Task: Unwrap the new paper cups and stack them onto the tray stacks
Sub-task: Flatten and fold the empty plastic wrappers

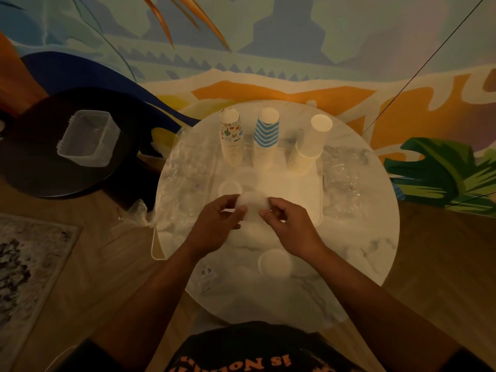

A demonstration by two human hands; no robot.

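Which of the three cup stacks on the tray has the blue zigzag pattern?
The middle stack. The stack to its left carries small multicoloured prints, and the stack to its right is plain white and leans.

hands — left and right pinch white cup | three cup stacks upright on tray
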